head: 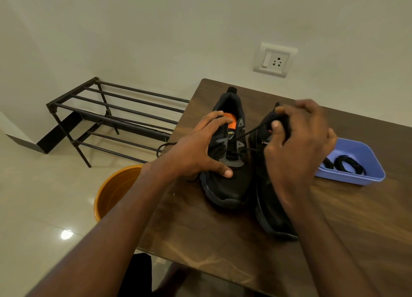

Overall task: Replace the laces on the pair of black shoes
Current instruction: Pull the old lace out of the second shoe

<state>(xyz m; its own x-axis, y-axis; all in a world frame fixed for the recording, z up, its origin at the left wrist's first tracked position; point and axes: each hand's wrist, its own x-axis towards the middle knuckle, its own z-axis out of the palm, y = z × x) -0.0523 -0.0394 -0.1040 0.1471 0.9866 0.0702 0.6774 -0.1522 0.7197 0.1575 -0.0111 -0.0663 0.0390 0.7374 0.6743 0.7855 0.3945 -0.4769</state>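
Note:
Two black shoes stand side by side on the brown table (211, 241), toes toward me. My left hand (196, 149) grips the left shoe (231, 185) across its laced top, thumb on the vamp, fingers at the orange-lined opening. My right hand (296, 145) is raised over the right shoe (272, 216) and pinches a black lace (249, 133) that runs taut from the left shoe's eyelets. Another part of that lace loops off the table's left edge. A blue tray (367, 174) at the right holds coiled black laces (347, 164).
An orange bucket (111, 194) stands on the tiled floor below the table's left edge. A black metal shoe rack (116, 116) stands against the wall behind it. A wall socket (274, 60) is above the table's far edge.

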